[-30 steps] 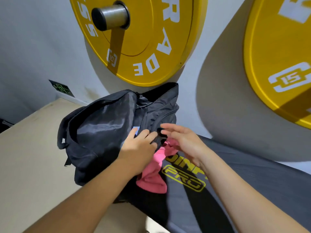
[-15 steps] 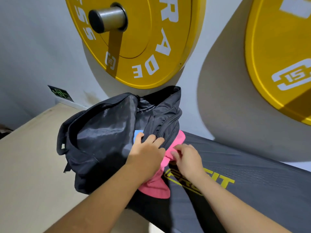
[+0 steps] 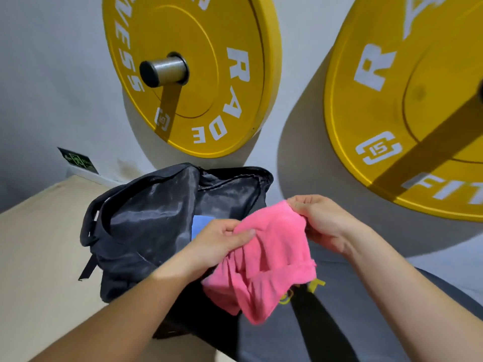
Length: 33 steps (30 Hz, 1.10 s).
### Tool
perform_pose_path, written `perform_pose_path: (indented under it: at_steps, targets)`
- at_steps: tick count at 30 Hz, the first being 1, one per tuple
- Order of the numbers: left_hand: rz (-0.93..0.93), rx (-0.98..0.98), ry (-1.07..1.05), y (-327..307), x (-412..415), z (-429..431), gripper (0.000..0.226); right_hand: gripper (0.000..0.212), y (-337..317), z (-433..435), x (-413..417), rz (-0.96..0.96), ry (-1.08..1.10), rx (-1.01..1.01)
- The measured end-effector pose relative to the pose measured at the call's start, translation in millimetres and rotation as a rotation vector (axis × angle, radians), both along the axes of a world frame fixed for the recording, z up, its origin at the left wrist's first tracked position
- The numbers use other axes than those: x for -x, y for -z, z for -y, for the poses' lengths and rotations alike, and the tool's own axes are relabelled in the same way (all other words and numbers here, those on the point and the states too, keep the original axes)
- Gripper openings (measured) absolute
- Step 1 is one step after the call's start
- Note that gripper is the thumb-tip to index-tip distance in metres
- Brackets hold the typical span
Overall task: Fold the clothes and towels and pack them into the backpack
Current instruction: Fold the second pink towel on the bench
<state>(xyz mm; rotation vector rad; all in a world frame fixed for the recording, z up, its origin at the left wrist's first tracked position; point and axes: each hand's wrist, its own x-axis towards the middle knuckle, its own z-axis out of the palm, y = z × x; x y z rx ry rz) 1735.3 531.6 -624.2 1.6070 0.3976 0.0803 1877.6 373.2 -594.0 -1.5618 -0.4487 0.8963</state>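
Room: a pale wall carries two yellow weight plates, one [image 3: 193,74] above the bag on a steel peg, the other [image 3: 407,105] off to my right.
Surface: a beige table [image 3: 39,257] with a dark grey mat [image 3: 366,322] lying across its right part.
Pink towel: the pink towel [image 3: 269,257] hangs crumpled between my hands, lifted above the mat just right of the bag; it is bunched, with no clean fold in it.
Left hand: my left hand [image 3: 219,244] pinches the towel's left edge, thumb on top, fingers underneath.
Right hand: my right hand [image 3: 326,226] pinches the upper right corner between thumb and fingertips.
Backpack: the black backpack [image 3: 146,231] lies on the table, mouth open toward me, shiny lining showing; something light blue [image 3: 201,226] sits inside, partly hidden behind my left hand.
Progress: I judge at least one item is packed; this towel is not yet folded or in the bag.
Left to do: square it up, fold it, slide it in; I see no other loose laundry.
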Motion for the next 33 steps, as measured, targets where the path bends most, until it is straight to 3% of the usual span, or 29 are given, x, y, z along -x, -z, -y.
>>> perform_pose_path:
  at_steps: [3,5,6,8,9,10,13,15,17,19,22,25,26,27,30,33]
  targets:
    - [0.057,0.048,0.007,-23.8,5.0,-0.9,0.038,0.012,-12.1,9.6,3.7,-0.019,0.081,0.012]
    - [0.049,-0.085,-0.017,-35.4,7.3,0.1,0.034,0.012,-19.8,16.3,8.4,-0.070,0.132,0.003]
    - [0.043,-0.265,-0.038,-38.0,9.9,-0.4,0.023,0.014,-24.1,19.4,11.1,-0.099,0.157,-0.001]
    - [0.008,-0.839,-0.107,-42.2,16.6,-2.2,0.007,0.017,-33.4,25.3,16.7,-0.164,0.215,-0.010]
    - [0.047,-1.050,-0.137,-45.3,20.5,-0.8,0.014,0.016,-39.0,27.9,21.1,-0.193,0.244,-0.014]
    - [0.112,-1.107,-0.136,-51.3,25.5,4.6,0.019,0.014,-44.6,29.8,26.0,-0.220,0.268,-0.021]
    - [0.186,-0.747,0.089,-83.8,39.6,47.9,0.028,0.014,-63.0,36.1,41.2,-0.267,0.328,-0.045]
    - [0.108,-0.735,0.258,-94.2,46.5,84.3,0.045,0.015,-74.9,43.4,49.9,-0.270,0.369,-0.061]
    - [0.219,-0.801,0.185,-93.3,45.7,102.1,0.036,0.016,-86.1,55.1,57.2,-0.264,0.385,-0.078]
    - [0.284,-0.546,0.068,-103.5,47.6,106.9,0.024,0.016,-98.6,72.8,64.5,-0.203,0.395,-0.101]
    - [0.343,-0.179,0.030,-125.3,60.8,116.4,0.011,0.020,-117.0,104.4,74.9,0.105,0.395,-0.040]
    - [0.424,-0.025,0.006,-146.6,74.8,136.2,0.010,0.039,-133.7,138.6,91.4,0.774,0.254,0.274]
    - [0.432,-0.023,-0.001,-155.5,78.6,143.5,0.011,0.044,-138.8,149.7,99.8,0.920,0.207,0.312]
    - [0.433,-0.031,-0.001,-164.0,81.7,149.7,0.013,0.044,-145.5,160.4,110.9,0.983,0.138,0.277]
    - [0.397,-0.044,0.101,-190.4,92.5,170.6,0.020,0.032,-163.6,180.4,150.5,0.791,-0.144,0.004]
    - [0.358,-0.086,0.257,-215.0,109.4,188.0,0.026,0.035,-170.8,190.7,168.4,0.988,-0.091,-0.037]
